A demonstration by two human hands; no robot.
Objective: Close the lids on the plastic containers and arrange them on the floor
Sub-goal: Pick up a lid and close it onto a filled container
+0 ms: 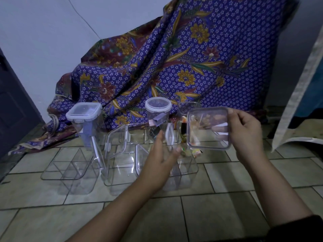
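Against the wall behind, a purple flowered cloth (174, 67) drapes down onto the tiled floor (209, 215). Before it stand a tall square container (87, 124) and a round jar (158, 116), both lidded, with open clear containers (120, 165) nearer the person. Raised above them, the right hand (244, 135) grips a clear square lid (208, 128) by its right edge, fingers clamped on it. Lower, the left hand (160, 161) hovers over an open container, fingers loosely spread, holding nothing.
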